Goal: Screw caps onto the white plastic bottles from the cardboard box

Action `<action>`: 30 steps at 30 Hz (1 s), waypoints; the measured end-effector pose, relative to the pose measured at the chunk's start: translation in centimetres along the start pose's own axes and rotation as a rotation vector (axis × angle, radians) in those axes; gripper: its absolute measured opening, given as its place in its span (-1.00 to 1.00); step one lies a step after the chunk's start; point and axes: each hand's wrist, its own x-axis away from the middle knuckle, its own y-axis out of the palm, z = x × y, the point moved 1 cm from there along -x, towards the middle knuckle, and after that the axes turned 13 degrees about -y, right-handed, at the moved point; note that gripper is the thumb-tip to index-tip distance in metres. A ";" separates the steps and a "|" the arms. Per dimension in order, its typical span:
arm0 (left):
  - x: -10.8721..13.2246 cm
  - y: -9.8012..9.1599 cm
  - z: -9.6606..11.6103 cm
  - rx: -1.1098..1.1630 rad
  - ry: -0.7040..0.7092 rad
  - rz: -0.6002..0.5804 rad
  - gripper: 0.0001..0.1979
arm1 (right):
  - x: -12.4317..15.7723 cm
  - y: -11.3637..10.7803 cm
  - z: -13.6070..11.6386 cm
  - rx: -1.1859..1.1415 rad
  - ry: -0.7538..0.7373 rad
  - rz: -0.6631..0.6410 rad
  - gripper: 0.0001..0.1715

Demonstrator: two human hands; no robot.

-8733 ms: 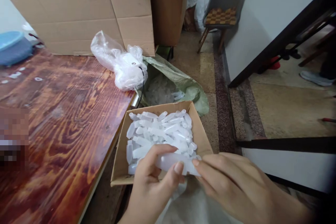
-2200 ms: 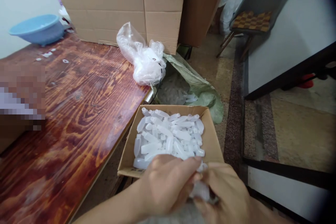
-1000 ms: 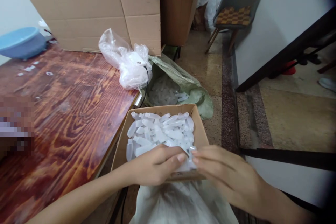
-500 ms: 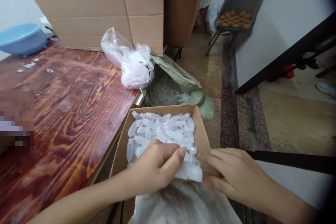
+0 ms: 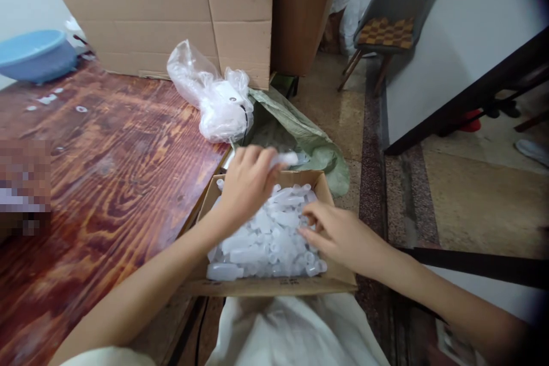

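Note:
A cardboard box (image 5: 240,287) full of small translucent plastic bottles (image 5: 253,254) sits before me at lap height. My left hand (image 5: 251,177) is raised over the box's far side, its fingers closed round a small plastic bottle (image 5: 286,159) that points to the right. Just beyond the box's far edge lies an open green woven sack (image 5: 311,131), with more pale plastic pieces inside. Over the right part of the bottle heap hovers my right hand (image 5: 332,231), thumb and fingers apart; I see nothing held between them.
A wooden table (image 5: 128,143) runs along the left, bearing a blue basin (image 5: 36,57), scattered white bits and a clear plastic bag (image 5: 218,106). A large cardboard sheet (image 5: 171,17) stands behind. Further back on the right is a grey chair (image 5: 401,3).
My left hand has gone from the near side of the box forward to its far edge with a bottle. My right hand has moved from the right rim inward over the heap.

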 end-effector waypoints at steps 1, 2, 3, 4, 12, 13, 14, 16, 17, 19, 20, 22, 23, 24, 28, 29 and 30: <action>-0.6 0.7 -0.7 -0.087 -0.043 -0.048 -0.74 | -0.1 0.7 0.6 0.040 -0.052 -0.063 -0.87; -0.8 1.3 -1.1 -0.142 -0.019 -0.147 -0.73 | 0.0 1.6 1.0 0.062 -0.097 -0.112 -0.85; -0.4 2.0 -1.3 -0.156 0.045 -0.241 -0.75 | 0.1 2.5 1.3 0.073 -0.130 -0.149 -0.80; 0.4 2.6 -1.3 -0.149 0.136 -0.347 -0.78 | 0.2 3.5 1.5 0.087 -0.155 -0.178 -0.75; 9.2 6.5 -0.4 -0.128 0.484 -0.756 -0.87 | 1.9 9.0 1.5 0.056 -0.167 -0.236 -0.76; 9.3 6.5 -0.5 -0.135 0.470 -0.762 -0.87 | 2.0 9.1 1.5 0.031 -0.155 -0.227 -0.76; 9.3 6.4 -0.6 -0.140 0.455 -0.767 -0.86 | 2.1 9.0 1.4 0.002 -0.136 -0.214 -0.77; 9.0 5.9 -0.7 -0.144 0.417 -0.774 -0.85 | 1.9 8.4 1.3 -0.074 -0.089 -0.186 -0.77; 8.7 5.5 -0.8 -0.142 0.392 -0.776 -0.85 | 1.6 7.8 1.2 -0.122 -0.059 -0.168 -0.78; 8.3 4.4 -0.9 -0.128 0.329 -0.768 -0.85 | 0.8 6.3 1.2 -0.238 0.008 -0.128 -0.84; 8.1 3.8 -1.1 -0.116 0.292 -0.758 -0.84 | 0.3 5.4 1.3 -0.310 0.044 -0.109 -0.88; 7.8 2.4 -1.5 -0.087 0.211 -0.732 -0.84 | -0.5 3.7 1.4 -0.485 0.126 -0.078 -0.96; 7.7 1.7 -1.7 -0.076 0.175 -0.718 -0.84 | -0.7 3.0 1.4 -0.590 0.171 -0.064 -0.92; 7.6 1.1 -2.0 -0.059 0.137 -0.702 -0.84 | -0.9 2.4 1.3 -0.703 0.218 -0.047 -0.85; 7.8 -0.7 -3.0 0.141 -0.014 -0.633 -0.80 | -1.3 1.8 0.4 -1.153 0.383 0.068 -0.60; 7.9 -0.9 -3.1 0.200 -0.044 -0.619 -0.79 | -1.4 2.0 0.1 -1.243 0.417 0.105 -0.58; 8.1 -1.0 -3.1 0.246 -0.068 -0.610 -0.79 | -1.5 2.3 -0.2 -1.321 0.448 0.141 -0.59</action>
